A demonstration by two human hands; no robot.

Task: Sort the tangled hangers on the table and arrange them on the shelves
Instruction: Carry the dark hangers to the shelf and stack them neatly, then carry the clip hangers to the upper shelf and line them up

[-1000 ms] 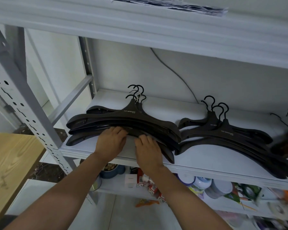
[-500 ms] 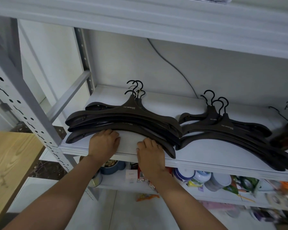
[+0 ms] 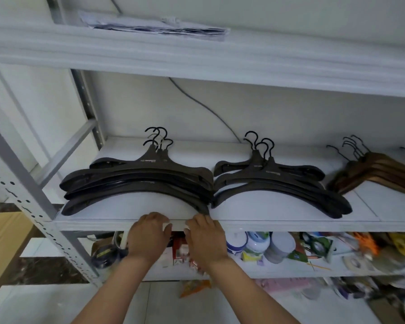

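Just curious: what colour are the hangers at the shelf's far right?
Brown, like wood; the hangers show best in the head view.

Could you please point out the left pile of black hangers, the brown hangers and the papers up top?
left pile of black hangers (image 3: pixel 136 181): head view, curved arms.
brown hangers (image 3: pixel 379 170): head view, a wooden arm.
papers (image 3: pixel 154 25): head view, middle of the stack.

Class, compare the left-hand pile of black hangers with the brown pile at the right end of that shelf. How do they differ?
The left black pile has broad, curved arms; the brown pile has slimmer, straighter ones. The black pile's hooks are thick, the brown pile's thin wire. Both lie flat on the middle shelf, hooks at the back.
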